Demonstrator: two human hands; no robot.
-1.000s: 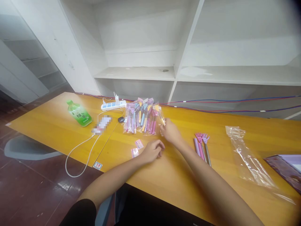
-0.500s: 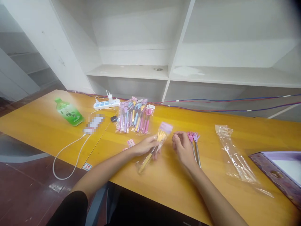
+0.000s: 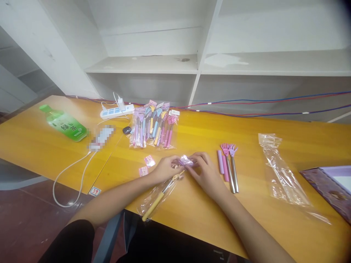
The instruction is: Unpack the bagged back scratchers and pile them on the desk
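The left hand (image 3: pixel 168 168) and right hand (image 3: pixel 206 172) pinch a purple-topped, clear plastic sleeve (image 3: pixel 170 188) around a yellow-handled, metal-shafted scratcher (image 3: pixel 153 206).

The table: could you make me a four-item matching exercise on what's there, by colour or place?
1. green bottle
2. power strip
3. nearest yellow scratcher
4. loose transparent plastic

A. white and blue
B. packet top held by left hand and right hand
C. farthest left of the four
D. right of the bare scratchers

Pairs: 1-C, 2-A, 3-B, 4-D
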